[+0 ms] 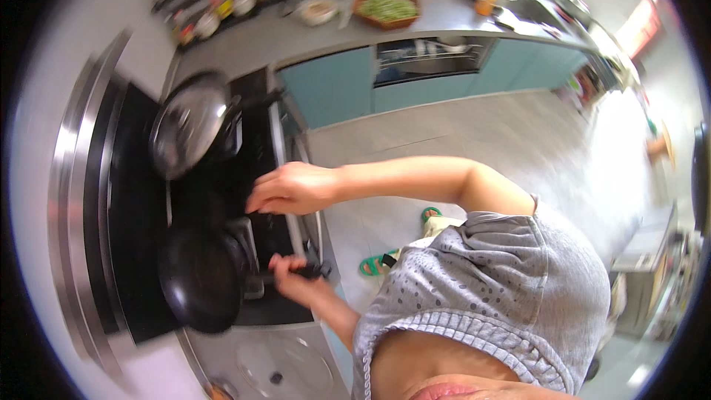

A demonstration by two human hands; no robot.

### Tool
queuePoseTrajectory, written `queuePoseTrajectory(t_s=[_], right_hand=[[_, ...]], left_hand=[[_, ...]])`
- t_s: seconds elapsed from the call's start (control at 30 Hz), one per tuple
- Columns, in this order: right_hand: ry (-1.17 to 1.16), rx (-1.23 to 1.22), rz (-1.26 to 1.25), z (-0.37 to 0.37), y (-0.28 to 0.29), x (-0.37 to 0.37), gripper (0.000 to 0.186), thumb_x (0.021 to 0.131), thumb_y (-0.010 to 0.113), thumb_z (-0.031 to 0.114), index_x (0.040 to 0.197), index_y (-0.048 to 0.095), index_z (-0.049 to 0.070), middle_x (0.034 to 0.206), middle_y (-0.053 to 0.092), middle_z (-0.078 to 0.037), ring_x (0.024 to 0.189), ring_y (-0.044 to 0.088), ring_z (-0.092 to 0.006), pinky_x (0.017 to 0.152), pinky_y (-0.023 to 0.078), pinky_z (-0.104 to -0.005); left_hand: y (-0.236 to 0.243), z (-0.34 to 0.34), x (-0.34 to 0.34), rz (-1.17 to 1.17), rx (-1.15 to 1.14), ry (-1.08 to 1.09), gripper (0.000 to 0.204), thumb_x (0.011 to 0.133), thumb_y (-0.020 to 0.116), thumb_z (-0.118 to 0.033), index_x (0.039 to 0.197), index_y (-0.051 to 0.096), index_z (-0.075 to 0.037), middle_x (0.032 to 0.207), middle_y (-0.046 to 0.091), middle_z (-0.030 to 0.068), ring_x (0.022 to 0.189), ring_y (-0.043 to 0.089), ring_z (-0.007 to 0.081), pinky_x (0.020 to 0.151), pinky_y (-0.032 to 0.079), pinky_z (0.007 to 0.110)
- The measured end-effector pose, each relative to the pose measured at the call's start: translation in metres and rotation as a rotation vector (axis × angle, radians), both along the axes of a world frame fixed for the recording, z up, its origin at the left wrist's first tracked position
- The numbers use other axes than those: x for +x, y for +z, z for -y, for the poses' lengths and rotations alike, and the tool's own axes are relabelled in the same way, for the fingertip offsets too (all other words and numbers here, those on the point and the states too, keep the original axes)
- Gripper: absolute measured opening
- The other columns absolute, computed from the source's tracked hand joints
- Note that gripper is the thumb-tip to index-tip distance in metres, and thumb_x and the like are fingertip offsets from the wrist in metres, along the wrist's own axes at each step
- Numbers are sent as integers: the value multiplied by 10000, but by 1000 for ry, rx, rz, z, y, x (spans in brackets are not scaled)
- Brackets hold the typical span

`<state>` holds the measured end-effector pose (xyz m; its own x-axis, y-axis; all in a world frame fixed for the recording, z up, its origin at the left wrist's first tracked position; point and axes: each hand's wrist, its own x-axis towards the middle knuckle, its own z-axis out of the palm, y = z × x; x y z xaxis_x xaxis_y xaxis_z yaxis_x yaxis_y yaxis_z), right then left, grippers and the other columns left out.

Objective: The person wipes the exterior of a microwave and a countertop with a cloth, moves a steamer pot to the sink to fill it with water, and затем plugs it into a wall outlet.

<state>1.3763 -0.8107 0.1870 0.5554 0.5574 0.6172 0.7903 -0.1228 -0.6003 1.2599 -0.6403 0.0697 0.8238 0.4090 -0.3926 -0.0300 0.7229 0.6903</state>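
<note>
Both hands are over the black stove top (222,196), slightly blurred. My left hand (296,281) is closed around the dark handle of a frying pan (200,278). That pan is black and round, and its inside looks dark. Above the front part of the stove, my right hand (292,187) hangs with loosely bent fingers and nothing visible in them. It is near the pan but apart from it. Farther to the right on the stove stands another pan with a shiny lid (191,122); its dark handle (255,100) points toward the stove's front edge.
A grey counter (311,44) runs along the far side, above blue-green cabinets (326,89). On it stand a basket of green vegetables (386,9), a pale bowl (318,11) and an orange bottle (485,4). A round transparent lid (285,367) lies beside the stove at the bottom.
</note>
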Motion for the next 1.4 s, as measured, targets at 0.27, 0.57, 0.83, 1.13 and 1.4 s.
queuePoseTrajectory(t_s=[0.27, 0.57, 0.83, 1.13, 1.4], right_hand=[[-879, -262, -583, 396, -152, -198, 174, 860, 589, 106, 1020, 657, 108, 917, 665, -127, 852, 631, -326, 719, 506, -423], [-1121, -47, -1033, 642, -204, -322, 235, 886, 573, 156, 1083, 659, 62, 922, 700, -112, 793, 658, -205, 741, 525, -330], [-935, 1, -755, 770, -149, -222, 246, 933, 561, 186, 1141, 627, 70, 966, 689, -107, 871, 649, -202, 774, 515, -336], [-1054, 617, -543, 964, -128, -47, 325, 930, 586, 202, 1213, 585, 42, 1028, 658, -42, 950, 585, -101, 837, 477, -258], [-1275, 810, -921, 1159, -102, -9, 548, 935, 545, 426, 1363, 446, 99, 1260, 563, -56, 1158, 517, -197, 943, 434, -384]], left_hand=[[9, 80, -75, 74, 157, -54, 227, 913, 540, -220, 719, 481, -117, 604, 327, -35, 468, 333, 70, 400, 271, 218], [109, 349, -183, -336, 381, 37, 159, 805, 602, -241, 783, 492, -128, 665, 450, 12, 578, 448, 121, 505, 358, 256], [109, 470, -112, 235, 133, -525, 118, 941, 487, -157, 1005, 536, -71, 614, 360, -41, 425, 354, 59, 363, 318, 204], [100, 681, 83, 438, -209, -981, 289, 910, 501, -58, 1193, 452, -22, 658, 425, 3, 469, 443, 94, 414, 417, 231], [106, 848, 194, 491, -249, -1180, 306, 908, 532, -61, 1178, 407, 12, 642, 423, 33, 464, 478, 120, 417, 441, 247]])
